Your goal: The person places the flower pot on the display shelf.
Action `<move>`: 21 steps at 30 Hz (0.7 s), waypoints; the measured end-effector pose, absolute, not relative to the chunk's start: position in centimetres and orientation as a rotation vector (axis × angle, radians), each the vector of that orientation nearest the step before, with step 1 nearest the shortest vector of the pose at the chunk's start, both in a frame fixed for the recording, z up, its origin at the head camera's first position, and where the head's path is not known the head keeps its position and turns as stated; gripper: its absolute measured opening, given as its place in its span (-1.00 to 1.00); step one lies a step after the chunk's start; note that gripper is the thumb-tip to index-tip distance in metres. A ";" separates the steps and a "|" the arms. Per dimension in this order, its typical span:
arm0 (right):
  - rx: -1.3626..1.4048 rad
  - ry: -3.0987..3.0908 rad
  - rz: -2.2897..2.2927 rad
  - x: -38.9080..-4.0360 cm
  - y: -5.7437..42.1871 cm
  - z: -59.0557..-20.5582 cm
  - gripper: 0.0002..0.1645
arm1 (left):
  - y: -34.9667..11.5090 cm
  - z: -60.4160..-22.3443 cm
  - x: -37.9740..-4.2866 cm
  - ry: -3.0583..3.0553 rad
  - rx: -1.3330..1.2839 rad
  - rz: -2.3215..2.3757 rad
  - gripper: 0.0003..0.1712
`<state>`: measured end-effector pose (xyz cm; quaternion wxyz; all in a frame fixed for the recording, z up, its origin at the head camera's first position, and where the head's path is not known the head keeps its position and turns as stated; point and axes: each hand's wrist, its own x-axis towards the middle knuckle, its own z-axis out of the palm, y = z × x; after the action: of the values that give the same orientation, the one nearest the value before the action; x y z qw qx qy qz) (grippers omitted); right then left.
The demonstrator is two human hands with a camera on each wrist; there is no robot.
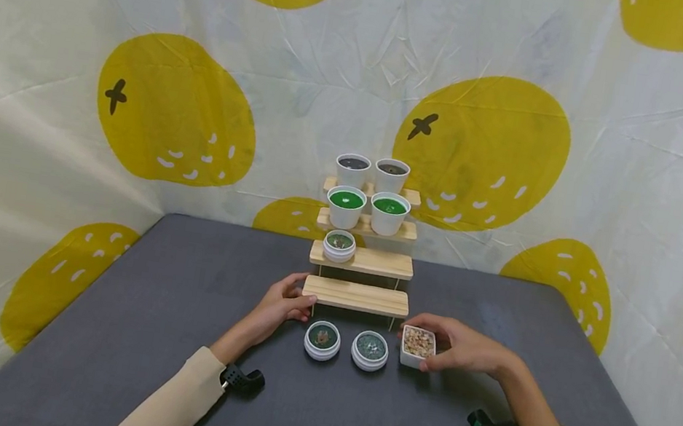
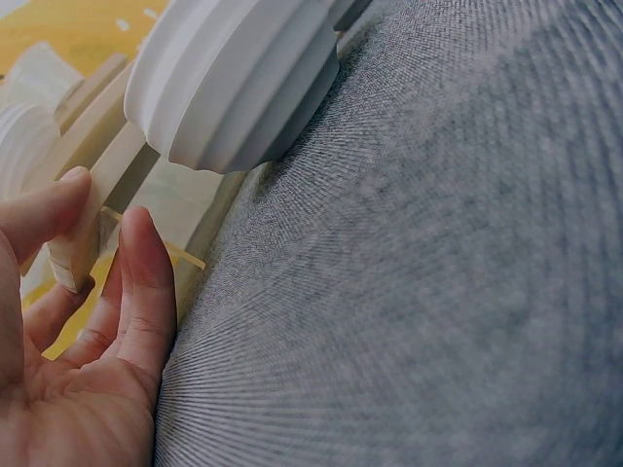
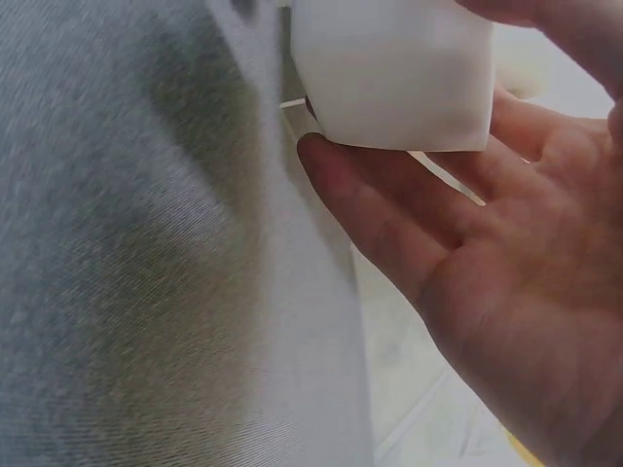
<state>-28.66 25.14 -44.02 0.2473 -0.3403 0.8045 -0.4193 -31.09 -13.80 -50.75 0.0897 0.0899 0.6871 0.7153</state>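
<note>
Pinching lowest shelf (image 1: 358, 296) at left end with left hand (image 1: 275, 310) | grasping square pot (image 1: 411, 360), near right, with right hand (image 1: 462, 346)

Both hands (image 1: 278, 305) (image 1: 461, 345) forward, well apart

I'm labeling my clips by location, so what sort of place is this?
Probably a curtained-off tabletop booth, perhaps set up for recording: a sheet with big yellow fruit-like shapes hangs behind and on both sides of a gray table, where a tiered wooden stand stands.
</note>
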 end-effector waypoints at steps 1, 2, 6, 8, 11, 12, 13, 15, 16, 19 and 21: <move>-0.931 2.203 -1.147 -28.6 25.0 -43.9 -0.23 | -13.8 -50.8 -31.1 2.045 0.270 2.128 -0.21; -0.931 2.206 -1.153 -28.5 24.9 -43.8 -0.22 | -13.9 -50.8 -31.1 2.045 0.275 2.128 -0.20; -0.928 2.213 -1.179 -28.3 24.6 -43.2 -0.23 | -13.8 -50.9 -31.1 2.042 0.293 2.137 -0.18; -0.920 2.214 -1.191 -28.3 24.4 -42.9 -0.24 | -13.8 -50.9 -31.1 2.038 0.296 2.143 -0.19; -0.912 2.254 -1.200 -28.3 24.1 -42.3 -0.25 | -13.8 -51.0 -31.2 2.035 0.302 2.147 -0.19; -0.909 2.268 -1.205 -28.4 23.9 -42.1 -0.25 | -13.8 -51.0 -31.2 2.037 0.303 2.146 -0.19; -0.895 2.281 -1.211 -28.4 23.8 -41.9 -0.25 | -13.8 -51.0 -31.2 2.035 0.302 2.147 -0.19; -0.887 2.305 -1.221 -28.5 23.5 -41.6 -0.26 | -13.9 -51.0 -31.2 2.037 0.302 2.143 -0.19; -0.891 2.311 -1.224 -28.5 23.3 -41.4 -0.26 | -13.9 -50.9 -31.2 2.038 0.302 2.140 -0.18; -0.898 2.313 -1.235 -28.7 22.8 -41.0 -0.25 | -13.9 -50.8 -31.1 2.040 0.299 2.134 -0.18; -0.914 2.313 -1.236 -28.8 22.4 -40.8 -0.24 | -13.8 -50.7 -31.0 2.041 0.297 2.131 -0.18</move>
<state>-28.83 22.42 -40.80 0.1813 -0.3235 0.8192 -0.4376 -31.01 -13.85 -50.73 0.0880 0.0999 0.6854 0.7159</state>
